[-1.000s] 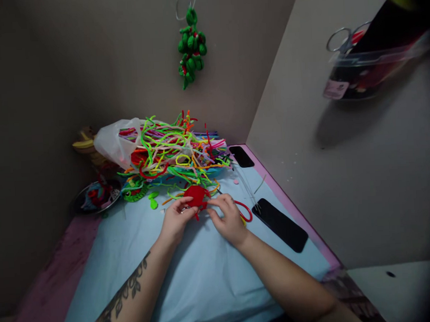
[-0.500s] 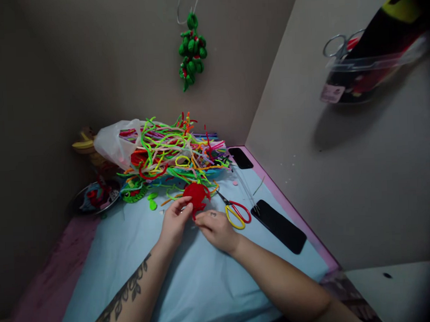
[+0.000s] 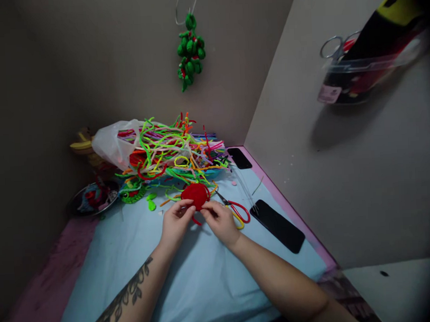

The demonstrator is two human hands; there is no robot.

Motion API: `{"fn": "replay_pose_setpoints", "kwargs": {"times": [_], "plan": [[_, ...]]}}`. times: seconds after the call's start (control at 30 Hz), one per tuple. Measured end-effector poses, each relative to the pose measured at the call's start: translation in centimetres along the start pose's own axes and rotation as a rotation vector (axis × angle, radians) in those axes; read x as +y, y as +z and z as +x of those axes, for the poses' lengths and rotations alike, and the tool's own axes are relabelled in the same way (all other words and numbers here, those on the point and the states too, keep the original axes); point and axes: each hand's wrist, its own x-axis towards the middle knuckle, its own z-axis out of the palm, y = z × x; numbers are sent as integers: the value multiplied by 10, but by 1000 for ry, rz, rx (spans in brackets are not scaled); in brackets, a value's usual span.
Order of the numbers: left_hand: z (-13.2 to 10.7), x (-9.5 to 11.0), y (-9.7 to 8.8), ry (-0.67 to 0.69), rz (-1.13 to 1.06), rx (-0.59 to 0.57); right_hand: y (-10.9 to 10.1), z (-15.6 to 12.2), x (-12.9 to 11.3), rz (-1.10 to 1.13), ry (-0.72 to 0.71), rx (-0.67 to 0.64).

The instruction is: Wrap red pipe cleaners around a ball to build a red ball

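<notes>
Observed a red piece (image 3: 195,196), rounded and fuzzy, at the meeting point of both hands over the blue cloth (image 3: 205,275). Found just beyond the fingertips, on the far side of both hands and between them, with most of its face uncovered.

Left hand (image 3: 175,220): found pinching, thumb and forefinger brought nearly together on the lower left edge of the red piece. Cannot tell how the remaining fingers bear on it, being partly hidden beneath. Right hand (image 3: 221,222): found with thumb and forefinger drawn together at the lower right edge, touching and gripping there. Cannot tell exactly which bit is caught between the tips, being too small. Noted a short red strand (image 3: 196,221) hanging below, in the gap between both hands.

Located scissors (image 3: 232,203) just beside the right hand, with one red and one yellow handle, the yellow partly covered by the hand. Located a black phone (image 3: 279,226) farther right, well apart from the red piece. Recorded small bright green pieces (image 3: 152,204) to the left and beyond the left hand, not touching it. Recorded a heap of coloured fuzzy stems (image 3: 175,148) behind the red piece, spilling from a white plastic bag (image 3: 110,142).
</notes>
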Motion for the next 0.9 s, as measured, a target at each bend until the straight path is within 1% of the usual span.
{"fn": "replay_pose_setpoints", "kwargs": {"times": [0.3, 0.4, 0.53, 0.73, 0.9], "plan": [[1, -4, -2, -40, -12, -29, -2, 5, 7, -22, 34, -18], [1, -4, -1, -43, -31, -32, 0, 5, 6, 2, 77, -10], [1, -4, 0, -37, -72, -28, 3, 5, 6, 0, 141, 33], [-2, -6, 2, -105, -87, -27, 2, 6, 10, -123, 45, 88], [-3, -5, 4, -120, -86, -19, 4, 6, 11, -104, 60, 110]]}}
